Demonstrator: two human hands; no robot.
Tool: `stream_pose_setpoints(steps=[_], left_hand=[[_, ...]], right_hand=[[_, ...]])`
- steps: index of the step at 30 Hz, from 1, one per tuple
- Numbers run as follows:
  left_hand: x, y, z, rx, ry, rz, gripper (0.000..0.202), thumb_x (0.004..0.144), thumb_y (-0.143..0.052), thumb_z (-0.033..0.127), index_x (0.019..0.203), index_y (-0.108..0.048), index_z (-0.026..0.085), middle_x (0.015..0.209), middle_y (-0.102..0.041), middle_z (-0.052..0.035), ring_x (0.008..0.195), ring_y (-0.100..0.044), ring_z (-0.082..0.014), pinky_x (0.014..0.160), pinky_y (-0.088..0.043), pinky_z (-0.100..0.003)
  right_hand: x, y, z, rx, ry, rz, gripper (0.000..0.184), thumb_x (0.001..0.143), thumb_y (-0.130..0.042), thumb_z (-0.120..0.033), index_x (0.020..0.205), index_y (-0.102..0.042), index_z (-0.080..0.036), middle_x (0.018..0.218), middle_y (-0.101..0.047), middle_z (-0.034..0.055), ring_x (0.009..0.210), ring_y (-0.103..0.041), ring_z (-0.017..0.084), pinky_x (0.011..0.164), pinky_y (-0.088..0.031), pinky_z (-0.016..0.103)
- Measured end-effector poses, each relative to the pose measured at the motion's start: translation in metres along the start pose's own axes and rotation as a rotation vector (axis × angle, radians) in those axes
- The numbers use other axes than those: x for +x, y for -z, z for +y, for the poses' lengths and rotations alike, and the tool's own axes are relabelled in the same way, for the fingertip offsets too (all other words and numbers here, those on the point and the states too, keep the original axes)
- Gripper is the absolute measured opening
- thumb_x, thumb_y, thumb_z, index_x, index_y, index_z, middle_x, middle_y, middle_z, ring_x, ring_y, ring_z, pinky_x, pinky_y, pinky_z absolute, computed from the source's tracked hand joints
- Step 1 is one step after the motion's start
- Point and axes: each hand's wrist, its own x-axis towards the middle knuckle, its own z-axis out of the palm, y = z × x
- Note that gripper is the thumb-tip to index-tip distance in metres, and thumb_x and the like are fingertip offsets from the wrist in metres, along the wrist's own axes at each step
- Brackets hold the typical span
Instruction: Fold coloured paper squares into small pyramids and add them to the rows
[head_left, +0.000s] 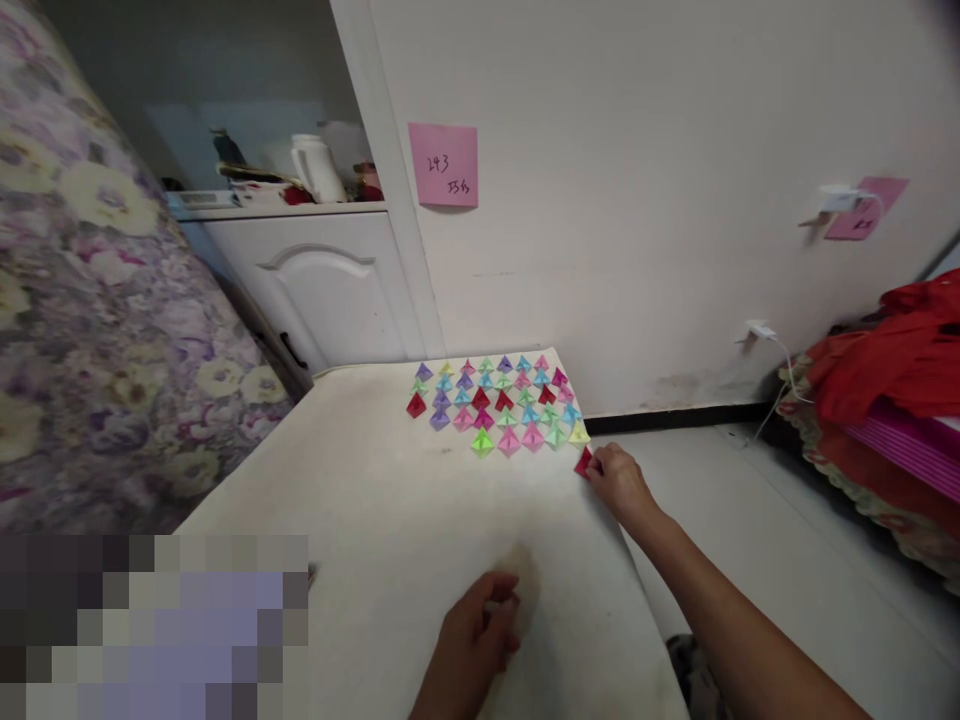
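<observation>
At the right edge of the white table [375,500], my right hand [619,482] pinches a small red folded paper piece [583,462]. This piece is just below the right end of several rows of folded paper pieces in many colours, among them a bright green one [482,443], a yellow one [579,434] and a dark red one [416,404]. My left hand [481,632] is over the near part of the table, its fingers curled in. Something pale shows between thumb and fingers there, too blurred to name.
Behind the table are a white wall [637,200] with a pink note [444,166] and a white cabinet [315,280]. A floral curtain [97,280] hangs at the left. Red cloth [900,340] lies at the far right, near a plugged-in charger [761,330].
</observation>
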Motion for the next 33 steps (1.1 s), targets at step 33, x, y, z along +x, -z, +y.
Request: stream_pose_setpoints(steps=[33], left_hand=[[-0.002,0.002,0.008,0.040,0.017,0.020,0.036,0.075,-0.048,0.038,0.098,-0.058,0.013,0.079,-0.062,-0.0076,0.062,-0.056,-0.0157,0.053,-0.042,-0.024]], right_hand=[[-0.012,0.030,-0.002,-0.047,-0.179,-0.190,0.022,0.074,-0.056,-0.024,0.096,-0.057,-0.025,0.082,-0.062,0.0000,0.073,-0.057,0.015,0.056,-0.029,0.022]])
